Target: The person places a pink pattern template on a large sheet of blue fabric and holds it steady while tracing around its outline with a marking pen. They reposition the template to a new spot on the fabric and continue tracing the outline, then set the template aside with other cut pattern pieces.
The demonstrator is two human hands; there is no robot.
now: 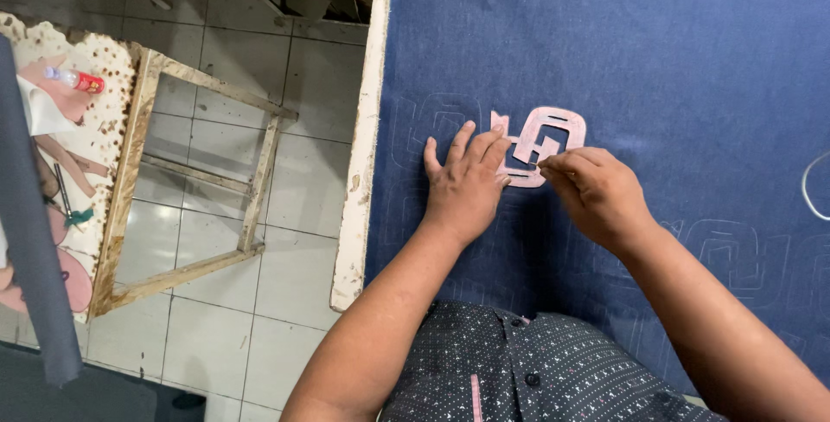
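A pink cut-out stencil [553, 132] with angular slots lies flat on a dark blue cloth [657, 50]. My left hand [465, 182] rests flat on the cloth, its fingertips pressing the stencil's left edge. My right hand [596, 190] is pinched shut at the stencil's lower middle, seemingly on a small marking tool that is mostly hidden by the fingers. Faint chalk outlines of the same shape [735, 253] show on the cloth beside and below the hands.
The cloth covers a table with a chipped white edge [363, 154]. A wooden frame [203, 188] stands on the tiled floor to the left. A stained side surface [73, 128] holds a small bottle [76, 80], pink pieces and scissors. A white cord [808, 184] lies at the right edge.
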